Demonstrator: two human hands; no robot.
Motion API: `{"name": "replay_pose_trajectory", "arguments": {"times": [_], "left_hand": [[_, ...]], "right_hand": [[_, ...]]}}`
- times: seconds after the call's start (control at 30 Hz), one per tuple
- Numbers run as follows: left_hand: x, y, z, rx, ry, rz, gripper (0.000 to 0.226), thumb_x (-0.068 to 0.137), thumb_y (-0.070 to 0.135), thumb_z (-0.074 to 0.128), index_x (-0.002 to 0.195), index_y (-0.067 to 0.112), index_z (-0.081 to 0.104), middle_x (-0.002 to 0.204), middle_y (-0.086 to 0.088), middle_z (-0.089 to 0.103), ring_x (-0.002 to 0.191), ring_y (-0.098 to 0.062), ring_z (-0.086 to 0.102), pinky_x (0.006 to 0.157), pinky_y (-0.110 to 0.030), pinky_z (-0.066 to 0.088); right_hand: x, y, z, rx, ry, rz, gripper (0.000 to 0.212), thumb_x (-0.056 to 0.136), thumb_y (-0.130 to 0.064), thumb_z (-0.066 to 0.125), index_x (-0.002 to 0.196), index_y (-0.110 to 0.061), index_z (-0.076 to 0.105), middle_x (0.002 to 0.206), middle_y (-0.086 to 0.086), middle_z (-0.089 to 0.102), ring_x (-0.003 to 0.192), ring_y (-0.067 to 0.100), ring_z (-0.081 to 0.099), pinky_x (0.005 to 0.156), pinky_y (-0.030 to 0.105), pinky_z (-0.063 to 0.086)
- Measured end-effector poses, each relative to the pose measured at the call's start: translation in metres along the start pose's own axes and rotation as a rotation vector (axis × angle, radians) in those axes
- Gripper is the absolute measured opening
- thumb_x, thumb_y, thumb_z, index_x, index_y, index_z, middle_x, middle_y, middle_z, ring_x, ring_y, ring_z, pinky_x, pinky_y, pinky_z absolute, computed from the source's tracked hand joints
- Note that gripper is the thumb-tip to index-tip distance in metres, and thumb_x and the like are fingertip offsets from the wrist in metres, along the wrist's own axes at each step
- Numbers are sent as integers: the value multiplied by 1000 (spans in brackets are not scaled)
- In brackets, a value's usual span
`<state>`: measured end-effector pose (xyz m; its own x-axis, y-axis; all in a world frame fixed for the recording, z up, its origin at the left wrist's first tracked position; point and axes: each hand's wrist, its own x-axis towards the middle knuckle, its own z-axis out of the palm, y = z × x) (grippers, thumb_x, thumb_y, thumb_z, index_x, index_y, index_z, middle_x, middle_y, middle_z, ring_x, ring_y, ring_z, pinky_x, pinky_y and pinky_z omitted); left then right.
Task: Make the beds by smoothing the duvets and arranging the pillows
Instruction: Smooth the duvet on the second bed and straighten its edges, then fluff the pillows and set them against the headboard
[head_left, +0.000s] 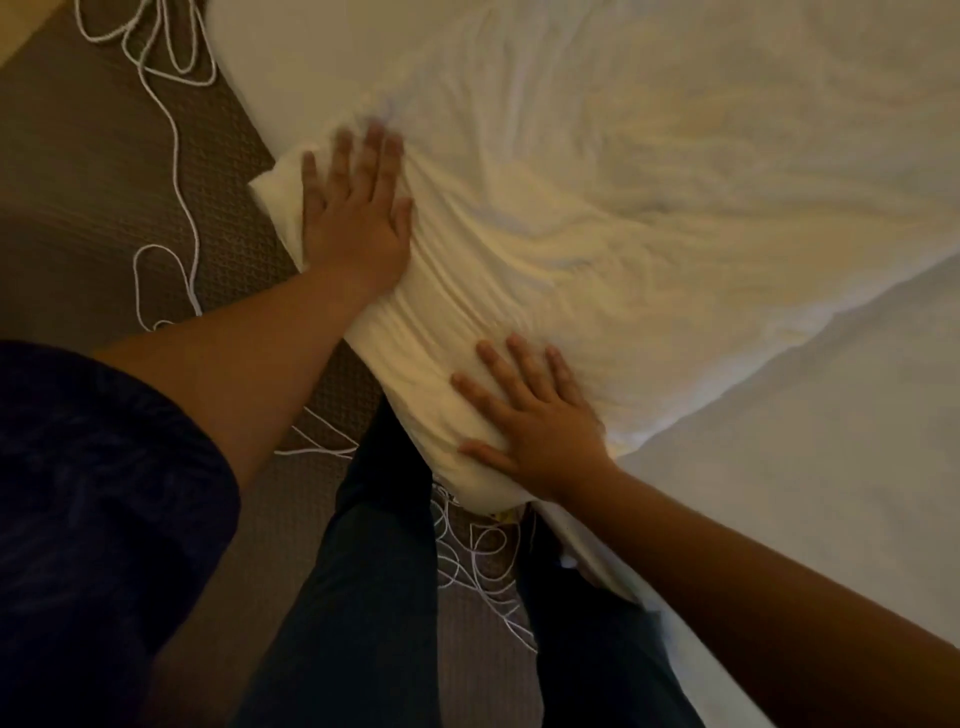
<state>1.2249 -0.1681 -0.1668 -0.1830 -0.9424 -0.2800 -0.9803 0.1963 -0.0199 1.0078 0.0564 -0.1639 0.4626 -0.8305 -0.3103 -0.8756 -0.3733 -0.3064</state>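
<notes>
Here, left hand (356, 218) and right hand (540, 421) press flat on pillow (519, 270).

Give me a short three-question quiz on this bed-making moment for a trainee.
1. True or false: both hands lie flat on the pillow.
2. What lies on the carpet beside the bed? A) white cord B) a shoe C) a towel
3. Which hand is nearer the pillow's far corner?

Key:
1. True: left hand and right hand press it with straight fingers.
2. A, the white cord.
3. The left hand.
</notes>
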Motion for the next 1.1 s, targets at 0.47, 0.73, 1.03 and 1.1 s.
{"name": "replay_pose_trajectory", "arguments": {"times": [0.47, 0.73, 1.03, 1.1], "left_hand": [[25, 31, 0, 201, -139, 298, 80, 95, 79, 10, 160, 40, -17, 170, 3, -22, 157, -20, -19, 126, -52, -10], [-22, 123, -157, -178, -654, 47, 57, 106, 52, 42, 150, 15, 49, 161, -11, 38, 147, -32, 36, 120, -45, 25], [-113, 164, -388, -1082, -346, 150, 24, 105, 25, 56, 121, 10, 67, 116, -7, 68, 95, -8, 63, 63, -3, 47], [-140, 149, -423, -1096, -215, 145, 25, 104, 29, 58, 118, 12, 69, 109, -5, 72, 93, -13, 66, 68, -9, 50]], "right_hand": [[-7, 111, -11, -20, -30, 240, 79, 102, -72, 15, 167, -33, -7, 174, 8, -17, 159, 37, -17, 127, 61, -4], [-74, 122, -168, 294, -282, 309, 59, 106, -58, 41, 162, -41, 29, 170, -5, 28, 157, 23, 24, 127, 46, 24], [-205, 70, -355, 383, 364, 634, 46, 103, -49, 54, 147, -36, 53, 153, -8, 51, 140, 15, 47, 111, 37, 44], [-215, 50, -388, 404, 462, 601, 42, 103, -47, 57, 143, -35, 57, 149, -7, 55, 137, 15, 50, 109, 36, 45]]}}
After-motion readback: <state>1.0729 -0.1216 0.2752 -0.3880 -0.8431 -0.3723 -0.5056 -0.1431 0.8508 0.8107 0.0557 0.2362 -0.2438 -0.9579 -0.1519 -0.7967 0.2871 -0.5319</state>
